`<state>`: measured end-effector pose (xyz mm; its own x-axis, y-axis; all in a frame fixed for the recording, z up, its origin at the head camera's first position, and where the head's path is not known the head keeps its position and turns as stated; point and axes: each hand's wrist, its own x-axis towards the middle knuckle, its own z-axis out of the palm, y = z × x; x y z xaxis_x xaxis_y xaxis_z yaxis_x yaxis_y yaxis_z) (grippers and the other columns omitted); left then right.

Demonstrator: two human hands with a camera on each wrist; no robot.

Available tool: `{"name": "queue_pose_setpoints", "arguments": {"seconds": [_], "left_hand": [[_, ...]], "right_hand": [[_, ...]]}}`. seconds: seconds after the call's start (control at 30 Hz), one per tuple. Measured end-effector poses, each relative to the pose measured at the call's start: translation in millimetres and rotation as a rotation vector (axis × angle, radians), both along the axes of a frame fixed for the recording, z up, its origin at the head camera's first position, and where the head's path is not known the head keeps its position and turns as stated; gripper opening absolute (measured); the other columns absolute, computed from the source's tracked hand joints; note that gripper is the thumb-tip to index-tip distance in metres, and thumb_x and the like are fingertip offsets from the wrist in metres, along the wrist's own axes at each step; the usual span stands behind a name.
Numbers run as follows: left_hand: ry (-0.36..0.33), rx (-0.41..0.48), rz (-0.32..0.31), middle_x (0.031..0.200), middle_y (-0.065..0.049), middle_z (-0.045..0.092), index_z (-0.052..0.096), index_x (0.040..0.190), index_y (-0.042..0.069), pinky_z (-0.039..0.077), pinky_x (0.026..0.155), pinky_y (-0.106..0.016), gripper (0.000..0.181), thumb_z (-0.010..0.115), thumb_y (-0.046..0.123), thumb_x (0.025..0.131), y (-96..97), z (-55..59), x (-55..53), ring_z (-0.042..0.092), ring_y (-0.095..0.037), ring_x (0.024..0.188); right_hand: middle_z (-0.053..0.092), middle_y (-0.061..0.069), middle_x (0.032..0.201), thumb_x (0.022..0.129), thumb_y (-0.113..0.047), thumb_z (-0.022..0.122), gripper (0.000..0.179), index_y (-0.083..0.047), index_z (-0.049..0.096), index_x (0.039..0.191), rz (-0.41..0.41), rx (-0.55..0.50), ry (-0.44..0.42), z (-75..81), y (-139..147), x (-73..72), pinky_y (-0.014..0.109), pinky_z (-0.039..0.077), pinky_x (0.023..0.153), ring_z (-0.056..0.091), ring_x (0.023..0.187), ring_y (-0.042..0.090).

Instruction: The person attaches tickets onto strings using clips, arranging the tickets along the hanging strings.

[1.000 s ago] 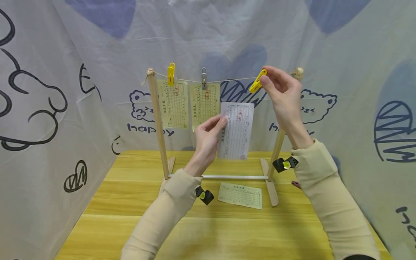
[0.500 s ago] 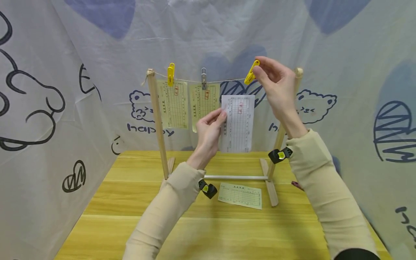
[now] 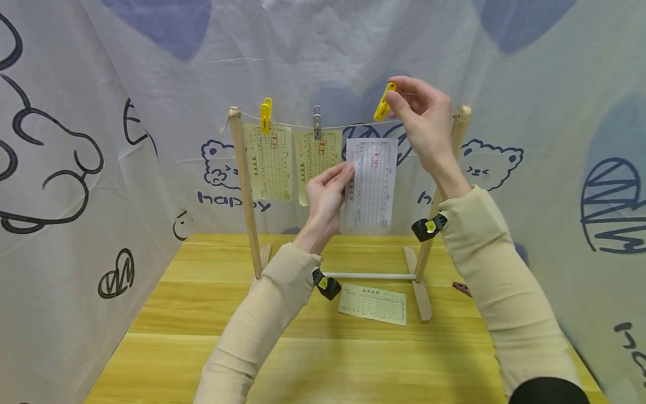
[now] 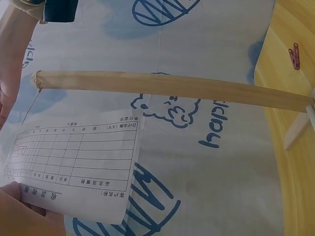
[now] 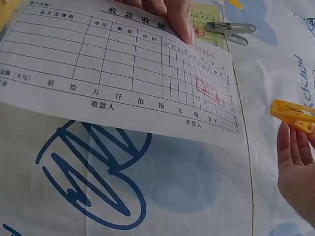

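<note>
My left hand point(image 3: 327, 193) pinches a white receipt form point(image 3: 372, 185) by its left edge, between thumb and fingers. The sheet hangs upright, its top edge just under the string point(image 3: 360, 124). Above the string and to the right, my right hand point(image 3: 428, 120) pinches a yellow clothespin point(image 3: 385, 102) that tilts down to the left. In the right wrist view the yellow clothespin point(image 5: 291, 114) is beside the string, apart from the paper point(image 5: 118, 73). Two yellowish forms hang to the left: one from a yellow clothespin point(image 3: 266, 116), the other from a grey clothespin point(image 3: 317, 122).
A wooden frame with a left post point(image 3: 244, 196) and a right post point(image 3: 460, 132) carries the string. Between its feet runs a white bar point(image 3: 370, 275). A yellowish form point(image 3: 372, 304) lies on the table point(image 3: 202, 314). A dark red clothespin point(image 3: 461, 288) lies at the right.
The left hand has raised the white receipt form toward the string. The right hand has moved the yellow clothespin up and to the left, over the string.
</note>
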<state>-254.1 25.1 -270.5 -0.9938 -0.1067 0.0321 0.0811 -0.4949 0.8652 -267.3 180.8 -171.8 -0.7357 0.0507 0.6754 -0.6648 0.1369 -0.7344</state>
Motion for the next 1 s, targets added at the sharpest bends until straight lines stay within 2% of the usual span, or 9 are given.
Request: {"name": "queue_pose_setpoints", "arguments": {"seconds": [0.13,0.37,0.7,1.0], "left_hand": [[-0.009,-0.006,0.004,0.119,-0.019,0.073,0.070,0.119,0.001,0.060,0.081,-0.021,0.030,0.074,0.012,0.091,1.3,1.5,-1.7,0.071,-0.007,0.082],[-0.019,-0.010,0.008,0.121,-0.018,0.072,0.071,0.119,0.001,0.060,0.089,-0.024,0.029,0.073,0.013,0.092,1.7,2.3,-6.1,0.071,-0.006,0.086],[-0.030,-0.008,0.039,0.120,-0.019,0.072,0.072,0.117,0.000,0.057,0.070,-0.016,0.028,0.074,0.013,0.091,3.4,3.7,-10.9,0.070,-0.003,0.078],[-0.033,-0.010,0.045,0.120,-0.018,0.072,0.072,0.116,0.001,0.056,0.069,-0.016,0.028,0.074,0.013,0.092,3.5,4.3,-12.7,0.070,-0.002,0.078]], "right_hand": [[0.069,-0.006,0.104,0.097,-0.012,0.066,0.028,-0.002,0.067,0.123,-0.036,0.063,0.012,1.3,-1,-3.7,0.017,0.054,0.082,0.064,0.086,0.007],[0.067,-0.005,0.105,0.098,-0.013,0.065,0.027,-0.002,0.067,0.122,-0.049,0.099,-0.004,3.0,-3,-10.5,0.018,0.053,0.078,0.064,0.083,0.008],[0.068,-0.004,0.101,0.096,-0.015,0.066,0.027,-0.003,0.067,0.121,-0.034,0.101,-0.053,4.8,-5,-20.2,0.018,0.057,0.062,0.065,0.081,0.010],[0.067,-0.005,0.095,0.096,-0.015,0.067,0.022,-0.002,0.069,0.114,-0.037,0.093,-0.068,6.3,-7,-25.4,0.019,0.052,0.051,0.064,0.079,0.012]]}}
